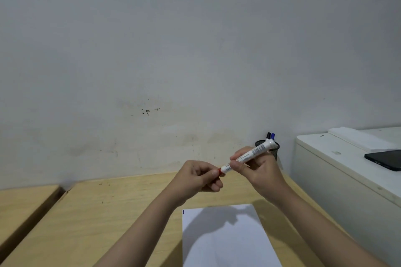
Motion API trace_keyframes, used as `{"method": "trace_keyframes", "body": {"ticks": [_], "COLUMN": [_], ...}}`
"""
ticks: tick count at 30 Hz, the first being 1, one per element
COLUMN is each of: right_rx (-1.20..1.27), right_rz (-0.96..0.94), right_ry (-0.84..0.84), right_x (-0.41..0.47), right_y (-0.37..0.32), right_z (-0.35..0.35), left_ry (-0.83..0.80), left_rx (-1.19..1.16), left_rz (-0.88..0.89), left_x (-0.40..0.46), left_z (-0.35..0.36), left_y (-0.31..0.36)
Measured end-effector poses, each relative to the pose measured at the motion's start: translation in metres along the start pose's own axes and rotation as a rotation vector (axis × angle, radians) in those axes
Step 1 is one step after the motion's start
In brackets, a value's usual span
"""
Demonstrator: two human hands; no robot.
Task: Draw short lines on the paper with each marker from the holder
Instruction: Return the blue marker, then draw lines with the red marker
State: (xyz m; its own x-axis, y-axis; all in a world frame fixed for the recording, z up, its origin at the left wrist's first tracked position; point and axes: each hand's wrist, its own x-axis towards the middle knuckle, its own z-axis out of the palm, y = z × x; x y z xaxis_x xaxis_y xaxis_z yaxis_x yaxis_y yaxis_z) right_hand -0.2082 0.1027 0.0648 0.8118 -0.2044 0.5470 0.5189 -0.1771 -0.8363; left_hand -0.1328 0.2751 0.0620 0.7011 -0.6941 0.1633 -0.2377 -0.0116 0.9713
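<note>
- Above the pale wooden counter point(121, 206), between your two raised hands, sits the white-barrelled marker with a red cap point(247, 156); it is off the paper and out of the holder.
- Long axis: runs from lower left to upper right, with the red cap end low toward your left hand point(198, 176) and the blunt white tail high, overlapping the black mesh pen holder point(275, 150) behind it.
- Your right hand point(257, 170) has its fingers closed round the barrel just beside the cap end. Your left hand's fingers are pinched narrow on the red cap.
- Judgement: the coming move is a pull along that axis, left hand drawing down-left, right hand holding firm. The two grips nearly touch, so you have little leverage and the cap may come off with a jerk.
- White sheet of paper point(225, 238) lies flat on the counter below and slightly right of the hands, nearer your right arm. One small dark mark shows at its top left corner.
- Two more markers, dark and blue caps point(271, 136), stand in the holder near the wall.
- Hard to make out: the cap is mostly hidden by your left fingers, so whether it is seated or part off cannot be told. The paper's lower edge is cut off, and hand shadows cover part of it.
</note>
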Motion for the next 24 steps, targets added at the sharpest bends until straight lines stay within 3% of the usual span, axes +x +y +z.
{"method": "trace_keyframes", "body": {"ticks": [3,6,9,17,24], "right_rx": [0.009,0.088,0.057,0.010,0.015], "right_rz": [-0.005,0.062,0.107,0.120,0.211], "right_ry": [0.005,0.101,0.126,0.098,0.083], "right_x": [0.000,0.003,0.003,0.000,-0.014], "right_y": [0.005,0.011,0.018,0.023,0.057], "right_z": [-0.003,-0.011,-0.016,-0.012,0.001], "left_ry": [-0.016,0.129,0.253,0.270,0.233], "left_rx": [-0.078,-0.070,0.142,0.635,0.520], "left_rz": [-0.084,-0.151,-0.201,-0.389,-0.456], "left_x": [0.006,0.014,0.023,0.032,0.020], "left_z": [-0.014,-0.031,-0.047,-0.069,-0.075], "left_y": [-0.009,-0.024,-0.044,-0.074,-0.120]}}
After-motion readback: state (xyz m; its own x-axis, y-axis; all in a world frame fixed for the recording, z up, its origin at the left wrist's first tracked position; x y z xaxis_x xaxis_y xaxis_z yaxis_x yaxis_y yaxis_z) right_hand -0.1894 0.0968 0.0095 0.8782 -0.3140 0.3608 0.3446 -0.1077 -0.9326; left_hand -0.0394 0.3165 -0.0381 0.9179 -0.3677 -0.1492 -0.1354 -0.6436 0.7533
